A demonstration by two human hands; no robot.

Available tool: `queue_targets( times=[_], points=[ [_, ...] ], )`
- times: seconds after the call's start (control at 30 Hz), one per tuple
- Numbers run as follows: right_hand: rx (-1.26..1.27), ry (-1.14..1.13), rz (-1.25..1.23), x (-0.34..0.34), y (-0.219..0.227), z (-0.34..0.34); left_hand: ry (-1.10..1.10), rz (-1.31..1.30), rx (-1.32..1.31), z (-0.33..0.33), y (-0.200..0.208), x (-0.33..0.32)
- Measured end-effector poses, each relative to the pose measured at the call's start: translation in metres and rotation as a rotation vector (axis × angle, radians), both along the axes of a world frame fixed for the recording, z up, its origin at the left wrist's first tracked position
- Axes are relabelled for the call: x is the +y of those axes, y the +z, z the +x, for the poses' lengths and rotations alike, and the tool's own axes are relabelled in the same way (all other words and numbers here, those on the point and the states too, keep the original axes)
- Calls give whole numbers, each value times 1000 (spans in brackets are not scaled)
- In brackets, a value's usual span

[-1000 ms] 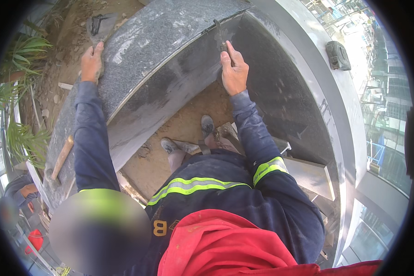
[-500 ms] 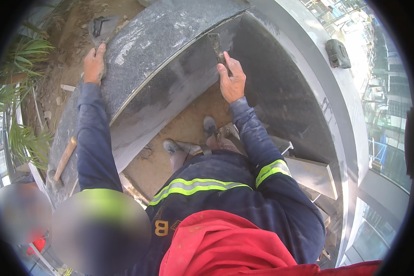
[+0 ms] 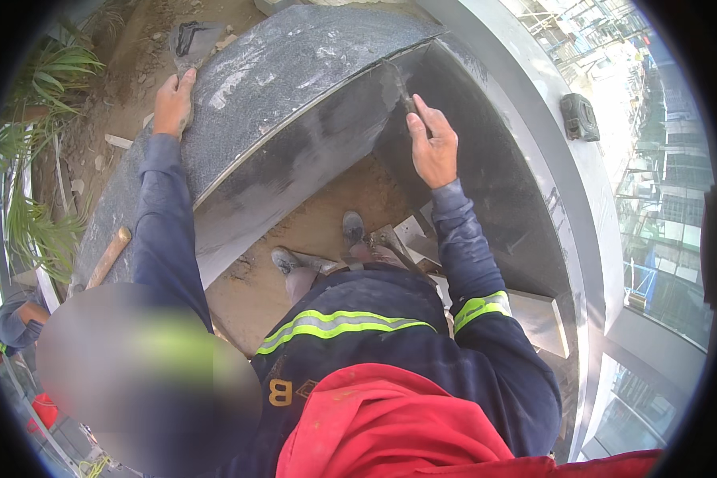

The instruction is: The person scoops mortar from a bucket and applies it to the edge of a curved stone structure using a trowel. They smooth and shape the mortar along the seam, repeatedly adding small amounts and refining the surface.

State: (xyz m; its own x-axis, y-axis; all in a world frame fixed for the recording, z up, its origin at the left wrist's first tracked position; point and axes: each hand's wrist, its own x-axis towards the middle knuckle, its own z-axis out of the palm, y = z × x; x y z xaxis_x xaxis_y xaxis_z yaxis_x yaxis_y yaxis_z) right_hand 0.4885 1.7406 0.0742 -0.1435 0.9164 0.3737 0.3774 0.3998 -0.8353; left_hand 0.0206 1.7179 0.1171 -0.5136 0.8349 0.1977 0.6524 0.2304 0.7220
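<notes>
My right hand (image 3: 434, 147) is closed round a putty knife (image 3: 411, 104); its blade is against the dark inner face of the stone panel (image 3: 327, 119), close to the top edge near the corner. My left hand (image 3: 174, 105) is closed at the outer edge of the grey stone slab (image 3: 287, 60). A flat, grey, wide scraper (image 3: 199, 49) sticks out beyond its fingers, with a dark smear on the blade. My fingers hide its handle.
A wooden-handled hammer (image 3: 110, 256) lies by my left forearm. A tape measure (image 3: 579, 118) sits on the curved ledge at right. Palm leaves (image 3: 44, 151) and soil lie left. Offcut boards (image 3: 538, 319) stand by my right side. Another person's arm (image 3: 29, 312) shows at lower left.
My right hand has moved right with the putty knife, whose blade now meets the panel by the corner. The view has shifted slightly; my left hand stays at the slab edge.
</notes>
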Motion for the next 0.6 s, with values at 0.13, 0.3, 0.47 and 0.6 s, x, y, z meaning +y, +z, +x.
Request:
queue_targets(
  times=[0.13,0.3,0.47,0.6],
  points=[
    [-421,33,119,42,101,32,2,-100,56,1,7,3],
    [-793,176,280,63,152,25,6,-15,16,0,-7,9],
    [-924,169,192,95,164,30,-19,-54,21,-12,-15,9],
    [-1177,117,135,121,193,23,-32,-65,28,-12,-13,7]
  ],
)
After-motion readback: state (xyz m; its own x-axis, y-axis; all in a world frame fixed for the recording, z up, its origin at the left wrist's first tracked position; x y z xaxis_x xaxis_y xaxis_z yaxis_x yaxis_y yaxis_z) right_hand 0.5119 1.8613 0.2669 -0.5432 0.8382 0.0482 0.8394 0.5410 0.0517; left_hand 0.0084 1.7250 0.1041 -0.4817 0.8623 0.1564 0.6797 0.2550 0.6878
